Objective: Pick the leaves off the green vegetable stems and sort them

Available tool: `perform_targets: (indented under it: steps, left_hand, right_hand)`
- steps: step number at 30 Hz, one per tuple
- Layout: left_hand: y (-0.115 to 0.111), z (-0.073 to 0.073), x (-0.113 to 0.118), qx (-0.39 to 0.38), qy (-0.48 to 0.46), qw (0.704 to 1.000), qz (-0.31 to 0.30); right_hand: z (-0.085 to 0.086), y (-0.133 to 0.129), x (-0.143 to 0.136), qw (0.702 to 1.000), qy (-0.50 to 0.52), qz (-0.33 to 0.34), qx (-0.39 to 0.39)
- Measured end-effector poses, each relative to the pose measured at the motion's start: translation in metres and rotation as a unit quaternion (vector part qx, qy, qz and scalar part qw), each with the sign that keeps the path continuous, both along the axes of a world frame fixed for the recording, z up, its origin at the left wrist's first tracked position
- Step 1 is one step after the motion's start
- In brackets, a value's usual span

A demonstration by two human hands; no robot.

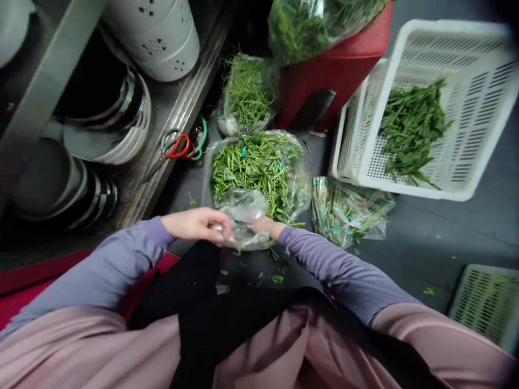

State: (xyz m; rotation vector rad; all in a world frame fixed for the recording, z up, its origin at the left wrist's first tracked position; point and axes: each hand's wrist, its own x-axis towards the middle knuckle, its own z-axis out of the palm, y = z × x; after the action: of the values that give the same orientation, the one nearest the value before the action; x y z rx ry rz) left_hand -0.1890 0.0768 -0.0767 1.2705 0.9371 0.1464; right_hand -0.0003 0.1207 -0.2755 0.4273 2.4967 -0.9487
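Observation:
A large clear plastic bag (298, 186) lies wide open on the floor, full of cut green stems and leaves (257, 167). My left hand (198, 224) is closed on the near edge of the bag, fingers curled round the crumpled plastic. From the right, my right hand (263, 226) reaches into the crumpled plastic at the near side; its fingers are hidden under the film. Behind this bag stands another bag of thin green shoots (251, 92). To the right lies a clear bag of bundled stems (344, 210).
A white basket (458, 192) with leafy greens stands right, beside a red stool (344, 59) bearing bagged greens. Red-handled scissors (176, 147) lie on the metal shelf edge (138, 200) at left, near stacked bowls (130, 135). Another basket (486, 302) sits lower right.

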Motion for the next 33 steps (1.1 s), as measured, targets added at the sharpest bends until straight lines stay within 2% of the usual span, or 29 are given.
perform_targets:
  steps: [2, 4, 5, 6, 7, 9, 10, 12, 13, 15, 18, 20, 22, 24, 25, 26, 29, 33]
  left_hand:
    - [0.017, -0.015, 0.014, 0.003, 0.006, 0.994, -0.111]
    - [0.049, -0.025, 0.027, 0.030, 0.046, 0.983, -0.177]
    - [0.070, -0.031, 0.032, 0.054, 0.076, 0.981, -0.173]
    - [0.093, -0.038, 0.037, 0.087, 0.111, 0.979, -0.144]
    - [0.118, -0.048, 0.040, 0.138, 0.179, 0.970, -0.086]
    - [0.169, -0.076, 0.047, 0.192, 0.259, 0.947, -0.011]
    - [0.192, -0.093, 0.051, 0.234, 0.302, 0.924, 0.020]
    - [0.231, -0.129, 0.057, 0.298, 0.383, 0.873, 0.049]
    - [0.244, -0.146, 0.060, 0.307, 0.415, 0.855, 0.053]
    - [0.258, -0.177, 0.060, 0.286, 0.461, 0.838, 0.049]
    - [0.249, -0.203, 0.051, 0.253, 0.495, 0.830, 0.033]
    - [0.227, -0.208, 0.040, 0.271, 0.497, 0.824, 0.021]
    - [0.199, -0.206, 0.031, 0.305, 0.484, 0.820, 0.009]
    - [0.170, -0.202, 0.025, 0.334, 0.467, 0.819, -0.013]
    - [0.156, -0.201, 0.023, 0.340, 0.461, 0.819, -0.025]
    - [0.143, -0.200, 0.021, 0.342, 0.458, 0.820, -0.037]
    - [0.109, -0.203, 0.019, 0.343, 0.458, 0.818, -0.057]
    - [0.083, -0.209, 0.018, 0.365, 0.461, 0.808, -0.038]
  right_hand:
    - [0.014, 0.001, 0.011, 1.000, -0.010, 0.029, 0.006]
    - [0.033, 0.005, 0.017, 0.998, 0.011, 0.038, 0.050]
    - [0.042, 0.006, 0.019, 0.996, 0.031, 0.040, 0.079]
    - [0.052, 0.007, 0.021, 0.992, 0.050, 0.043, 0.103]
    - [0.060, 0.006, 0.024, 0.990, 0.064, 0.050, 0.114]
    - [0.072, 0.003, 0.031, 0.991, 0.070, 0.068, 0.094]
    - [0.075, 0.001, 0.035, 0.993, 0.068, 0.061, 0.071]
    - [0.075, 0.006, 0.047, 0.997, 0.064, 0.009, 0.041]
    - [0.073, 0.013, 0.053, 0.996, 0.062, -0.042, 0.045]
    - [0.065, 0.040, 0.065, 0.977, 0.069, -0.187, 0.080]
    - [0.047, 0.101, 0.073, 0.906, 0.125, -0.382, 0.134]
    - [0.033, 0.140, 0.065, 0.892, 0.150, -0.398, 0.153]
    - [0.022, 0.166, 0.048, 0.915, 0.143, -0.345, 0.151]
    - [0.015, 0.178, 0.030, 0.940, 0.110, -0.286, 0.148]
    - [0.012, 0.179, 0.022, 0.945, 0.084, -0.277, 0.152]
    - [0.009, 0.178, 0.017, 0.943, 0.055, -0.287, 0.158]
    - [0.000, 0.174, 0.017, 0.914, -0.040, -0.364, 0.174]
    - [-0.008, 0.175, 0.034, 0.906, -0.085, -0.375, 0.176]
